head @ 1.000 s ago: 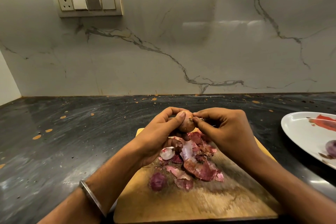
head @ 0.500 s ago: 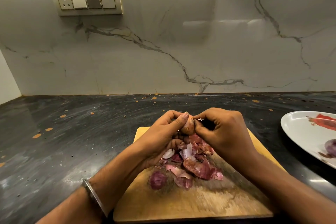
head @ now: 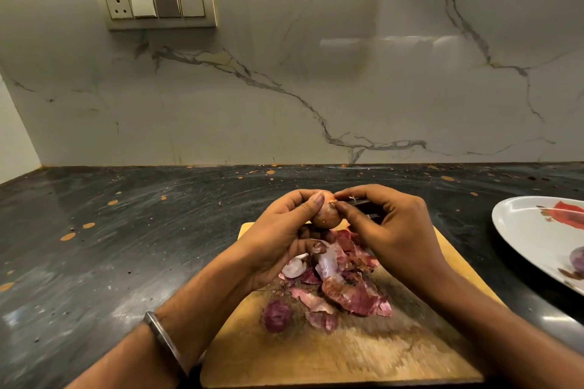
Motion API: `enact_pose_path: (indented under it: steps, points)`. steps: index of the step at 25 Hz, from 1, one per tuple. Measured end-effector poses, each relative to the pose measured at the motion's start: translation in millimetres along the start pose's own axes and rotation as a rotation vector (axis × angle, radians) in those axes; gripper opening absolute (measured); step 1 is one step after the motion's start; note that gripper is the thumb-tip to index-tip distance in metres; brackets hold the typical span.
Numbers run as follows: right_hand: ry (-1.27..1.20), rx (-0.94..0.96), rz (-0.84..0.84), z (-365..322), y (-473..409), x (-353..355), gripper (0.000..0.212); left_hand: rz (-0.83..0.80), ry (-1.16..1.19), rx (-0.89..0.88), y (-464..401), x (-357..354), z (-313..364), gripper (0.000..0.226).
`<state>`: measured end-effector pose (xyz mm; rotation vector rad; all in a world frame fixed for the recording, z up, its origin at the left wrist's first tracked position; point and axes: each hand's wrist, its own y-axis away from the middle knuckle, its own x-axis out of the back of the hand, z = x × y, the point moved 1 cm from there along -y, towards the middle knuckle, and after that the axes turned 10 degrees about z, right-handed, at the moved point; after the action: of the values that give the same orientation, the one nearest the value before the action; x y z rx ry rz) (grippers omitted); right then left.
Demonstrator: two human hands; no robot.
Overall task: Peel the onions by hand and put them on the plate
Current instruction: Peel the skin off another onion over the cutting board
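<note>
My left hand [head: 278, 240] curls its fingers around a small brown-skinned onion [head: 327, 215], thumb pressed on top, while my right hand [head: 392, 230] pinches at the onion's skin with thumb and forefinger from the other side. Just below my fingers a heap of purple onion peels [head: 341, 284] lies on the wooden cutting board [head: 316, 360], with one peeled onion [head: 277, 315] resting nearer my left wrist. Well off to the right of my right hand sits the white plate [head: 521, 230], another peeled onion [head: 577, 260] on it at the frame's edge.

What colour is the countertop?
Black with pale streaks and orange flecks, the countertop shows in the head view.
</note>
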<state>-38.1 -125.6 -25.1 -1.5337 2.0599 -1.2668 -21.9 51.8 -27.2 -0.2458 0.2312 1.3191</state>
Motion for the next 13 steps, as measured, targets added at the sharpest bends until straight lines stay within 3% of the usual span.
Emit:
enact_pose_path:
  steps: [3, 13]
  points:
    - [-0.023, -0.028, -0.007, 1.1, -2.3, 1.1, 0.017, -0.001, -0.019, -0.003, 1.1, 0.4, 1.6, 0.035]
    - [0.222, 0.094, 0.024, -1.4, 0.5, -1.2, 0.005, 0.055, -0.148, -0.117, 7.5, -10.1, -5.1, 0.027]
